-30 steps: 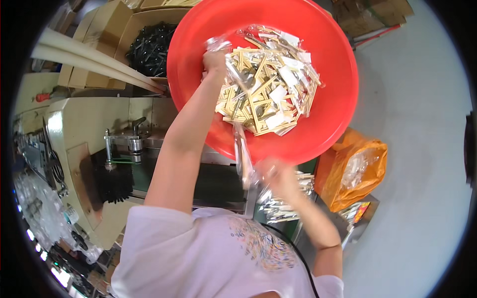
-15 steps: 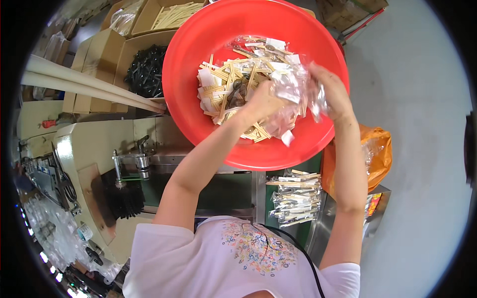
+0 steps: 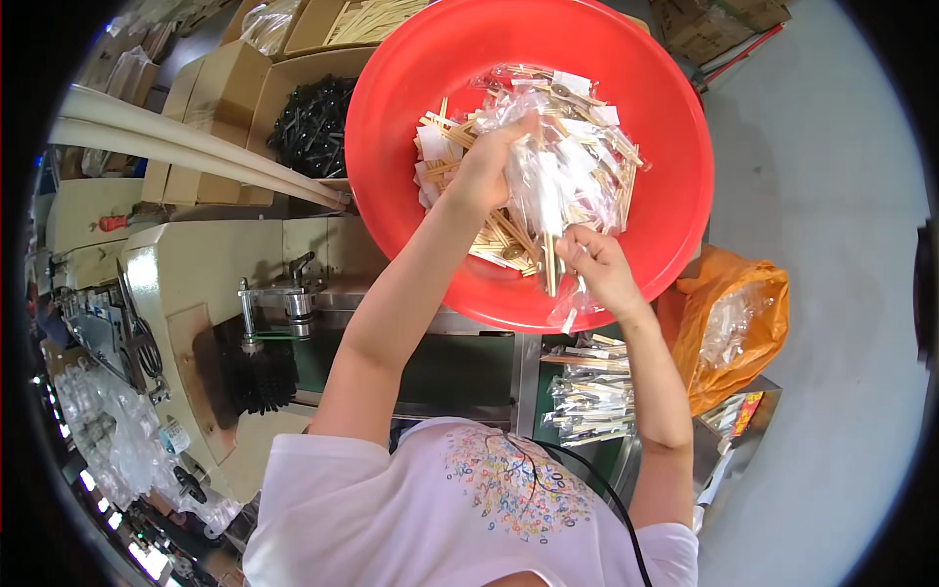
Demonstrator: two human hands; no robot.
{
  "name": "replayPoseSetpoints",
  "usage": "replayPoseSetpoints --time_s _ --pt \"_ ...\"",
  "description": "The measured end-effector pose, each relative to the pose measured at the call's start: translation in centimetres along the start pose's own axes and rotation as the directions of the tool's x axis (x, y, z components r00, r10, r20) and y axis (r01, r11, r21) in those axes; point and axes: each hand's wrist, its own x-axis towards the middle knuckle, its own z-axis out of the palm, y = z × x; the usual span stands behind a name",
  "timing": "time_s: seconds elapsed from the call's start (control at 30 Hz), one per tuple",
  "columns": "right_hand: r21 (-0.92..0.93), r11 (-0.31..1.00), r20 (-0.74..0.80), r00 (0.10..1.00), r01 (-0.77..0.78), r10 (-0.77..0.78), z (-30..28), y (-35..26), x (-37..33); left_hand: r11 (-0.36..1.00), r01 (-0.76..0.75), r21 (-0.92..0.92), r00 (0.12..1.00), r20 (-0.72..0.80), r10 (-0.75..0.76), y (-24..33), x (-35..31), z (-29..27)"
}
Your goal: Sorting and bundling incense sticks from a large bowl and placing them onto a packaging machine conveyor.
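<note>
A wide red basin (image 3: pixel 675 210) in front of me holds a heap of wooden chopsticks (image 3: pixel 501 240), white paper packets and dark spoons, many in clear wrappers. Over the heap my left hand (image 3: pixel 494 161) is closed on the upper part of a bunch of clear plastic packets (image 3: pixel 533 186). Near the basin's front edge my right hand (image 3: pixel 599 266) pinches the lower end of a cutlery packet, in which chopsticks and white paper show through the film. Crumpled plastic partly hides the left fingertips.
Several wrapped cutlery sets (image 3: pixel 595 391) lie stacked below the basin, beside an orange bag (image 3: pixel 738 328) of clear plastic. Left stand boxes of black utensils (image 3: pixel 311 127) and chopsticks (image 3: pixel 377 20), pale poles (image 3: pixel 205 137), a metal fitting (image 3: pixel 298 308) and a black brush (image 3: pixel 259 377).
My right hand has come down from the basin's right side toward its front edge, pinching a packet end. My left hand has lifted slightly away, and the plastic now stretches between both hands.
</note>
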Motion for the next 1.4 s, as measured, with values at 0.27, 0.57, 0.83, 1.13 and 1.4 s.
replayPoseSetpoints --time_s 0.27,0.57,0.83,1.13,1.4 --pt "0.235 0.947 -0.194 0.945 -0.217 0.265 3.2 3.1 -1.6 0.896 -0.398 0.196 0.671 -0.604 0.430 2.2 5.0 -10.1" --pt "0.674 0.529 0.294 0.845 -0.515 0.447 -7.1 4.9 -0.6 0.132 -0.559 0.818 0.610 0.299 0.734 3.6 -0.1 -2.9" --pt "0.421 0.813 -0.046 0.886 -0.401 0.461 -8.9 3.2 -1.8 0.532 -0.156 0.832 0.921 -0.072 0.383 1.0 -1.8 3.7" --pt "-0.200 0.968 -0.429 0.874 0.152 -0.226 -6.3 1.8 -3.5 0.911 -0.264 0.317 0.899 0.422 0.113 -13.4 1.0 5.8" --pt "-0.532 0.792 -0.846 0.146 -0.301 -0.513 -23.2 9.2 -13.8 0.391 -0.159 0.907 0.939 0.260 -0.223 -14.3 2.9 5.8"
